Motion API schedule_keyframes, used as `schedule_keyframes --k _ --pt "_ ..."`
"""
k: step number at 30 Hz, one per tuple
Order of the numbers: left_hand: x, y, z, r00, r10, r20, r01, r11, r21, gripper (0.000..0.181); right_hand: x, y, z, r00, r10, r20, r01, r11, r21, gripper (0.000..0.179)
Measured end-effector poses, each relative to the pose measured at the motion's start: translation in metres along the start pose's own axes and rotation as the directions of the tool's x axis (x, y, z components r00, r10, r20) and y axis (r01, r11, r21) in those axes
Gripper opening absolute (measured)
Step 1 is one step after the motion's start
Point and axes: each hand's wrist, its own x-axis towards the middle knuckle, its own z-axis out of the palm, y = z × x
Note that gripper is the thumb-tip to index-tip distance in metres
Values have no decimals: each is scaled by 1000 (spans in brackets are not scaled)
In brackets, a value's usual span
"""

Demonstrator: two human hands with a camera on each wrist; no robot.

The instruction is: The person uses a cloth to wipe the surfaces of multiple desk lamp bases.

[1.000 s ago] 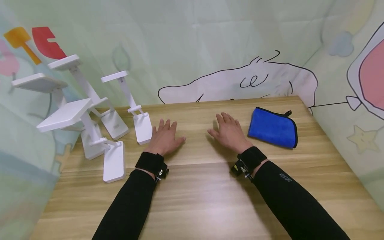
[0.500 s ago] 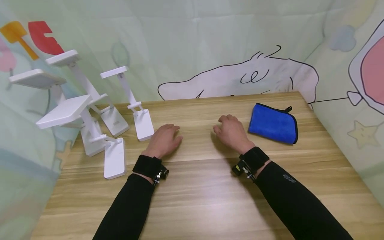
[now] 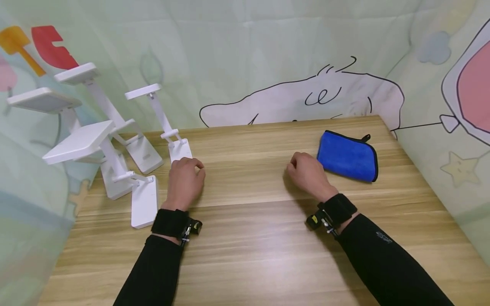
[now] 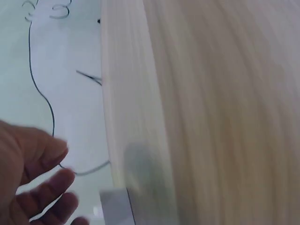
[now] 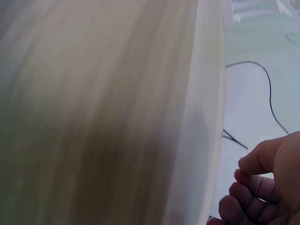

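Observation:
In the head view my left hand [image 3: 184,180] hovers at the front of the base of a small white folding desk lamp [image 3: 180,148], covering part of it. Its fingers are loosely curled, and the left wrist view shows nothing between thumb and fingers [image 4: 51,187]. A corner of a white base [image 4: 116,206] appears below there. My right hand [image 3: 308,175] is over the table just left of a blue fabric pouch [image 3: 347,156] with black edging and a tab. Loosely bent, its fingers [image 5: 251,199] hold nothing.
More white desk lamps, unfolded, are grouped at the left: one in front [image 3: 144,202], one behind [image 3: 143,154] and one at the far left [image 3: 115,182]. Their heads overhang the wood-grain table's [image 3: 245,238] left side. A printed cloth backdrop [image 3: 245,55] surrounds the table's back and sides.
Both hands have gone from spread, straight fingers to loosely curled ones. My left hand has moved left to the small lamp's base; my right hand has moved right, closer to the pouch.

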Motion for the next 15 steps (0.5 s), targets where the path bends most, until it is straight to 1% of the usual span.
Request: schedule_keyframes --k 3,5,8,12,15 --pt "0 -11 0 998 -39 -59 39 999 -9 23 -2 5 -2 1000 10 -8 -10 1000 -2 19" --pt "2 -16 0 996 -59 -65 58 998 -13 28 -2 7 -3 1000 14 -3 -14 1000 0 19" --pt "3 -21 0 996 -82 -32 82 997 -1 38 -3 9 -2 1000 18 8 -18 1000 2 19" --pt "5 -24 0 994 -100 49 99 995 15 50 -5 10 -1 999 29 13 -29 1000 6 19" --pt "6 -24 -1 989 -95 110 94 995 16 56 -6 11 -1 999 34 10 -34 999 5 19"
